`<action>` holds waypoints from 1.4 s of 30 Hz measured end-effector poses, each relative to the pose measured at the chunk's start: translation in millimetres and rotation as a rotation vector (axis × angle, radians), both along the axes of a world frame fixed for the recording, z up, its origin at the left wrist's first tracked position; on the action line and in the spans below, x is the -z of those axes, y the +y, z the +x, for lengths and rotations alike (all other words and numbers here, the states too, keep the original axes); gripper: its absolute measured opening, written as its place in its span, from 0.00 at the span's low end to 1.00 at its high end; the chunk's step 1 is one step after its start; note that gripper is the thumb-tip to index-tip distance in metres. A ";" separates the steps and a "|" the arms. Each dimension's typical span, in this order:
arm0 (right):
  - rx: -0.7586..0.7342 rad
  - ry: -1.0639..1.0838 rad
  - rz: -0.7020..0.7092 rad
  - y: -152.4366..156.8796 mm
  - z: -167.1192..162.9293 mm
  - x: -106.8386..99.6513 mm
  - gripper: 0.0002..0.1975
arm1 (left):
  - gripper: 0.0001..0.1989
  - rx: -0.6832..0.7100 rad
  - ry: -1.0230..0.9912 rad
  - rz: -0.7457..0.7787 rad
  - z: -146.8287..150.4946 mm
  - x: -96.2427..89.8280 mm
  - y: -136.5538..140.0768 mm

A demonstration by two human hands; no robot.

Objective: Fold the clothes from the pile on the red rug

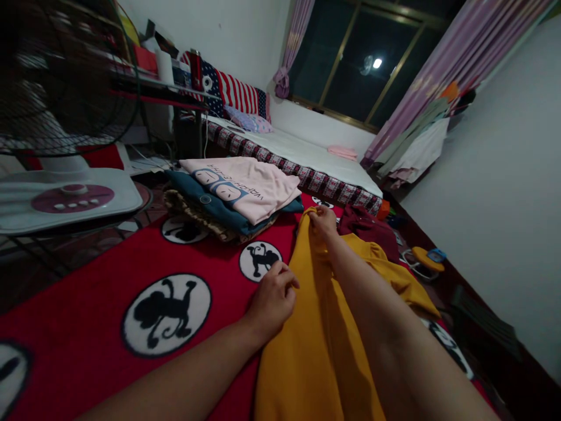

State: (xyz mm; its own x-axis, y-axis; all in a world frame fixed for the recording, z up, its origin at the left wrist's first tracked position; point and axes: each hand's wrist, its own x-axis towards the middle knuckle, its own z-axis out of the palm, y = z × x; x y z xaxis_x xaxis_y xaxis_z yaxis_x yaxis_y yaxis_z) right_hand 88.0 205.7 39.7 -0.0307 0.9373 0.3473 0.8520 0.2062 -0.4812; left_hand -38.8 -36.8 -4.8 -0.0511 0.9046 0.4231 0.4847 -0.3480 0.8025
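Right hand (323, 220) grips solid mustard garment (307, 327). Right of grip: maroon garment (368, 230). Left of grip: pale pink shirt (263, 181), blue print, dark lettering; teal garment (219, 207) under it. Below grip: red blanket (99, 280), white discs, black monkey figures.

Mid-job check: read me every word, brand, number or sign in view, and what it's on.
None reads with certainty.
Folded pale-pink fabric garment: dark lettering, too blurred to read.
Oval purple panel on the white plastic fan base: any markings too small.
Dark-red cylindrical flask: any label too small.
Mustard-yellow fabric garment: no lettering visible.
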 end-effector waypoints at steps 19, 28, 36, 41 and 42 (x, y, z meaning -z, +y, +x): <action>-0.380 -0.546 -0.112 -128.1 28.0 21.1 0.29 | 0.12 -0.148 0.536 -0.108 -6.5 -8.9 -3.8; -0.486 -0.357 -0.039 -206.3 39.2 0.3 0.15 | 0.12 -0.095 0.531 -0.081 -14.9 -4.0 1.8; -0.683 -0.299 -0.184 -341.5 75.9 21.7 0.28 | 0.18 -0.088 0.584 0.093 -4.0 -12.5 -8.7; -0.621 -0.153 -0.127 -346.4 72.4 32.7 0.24 | 0.24 0.097 0.549 0.033 31.4 -22.2 9.1; -0.616 -0.092 -0.098 -345.0 72.0 32.7 0.22 | 0.25 0.097 0.537 -0.002 37.9 -21.8 14.9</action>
State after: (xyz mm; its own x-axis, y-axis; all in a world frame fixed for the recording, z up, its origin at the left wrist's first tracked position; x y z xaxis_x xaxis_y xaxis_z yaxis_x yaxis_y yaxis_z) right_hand 160.0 -139.3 7.0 -0.6010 0.7653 0.2307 0.6298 0.6311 -0.4529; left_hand -0.8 -22.0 17.0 0.2553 0.8954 0.3648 0.7923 -0.4100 0.4518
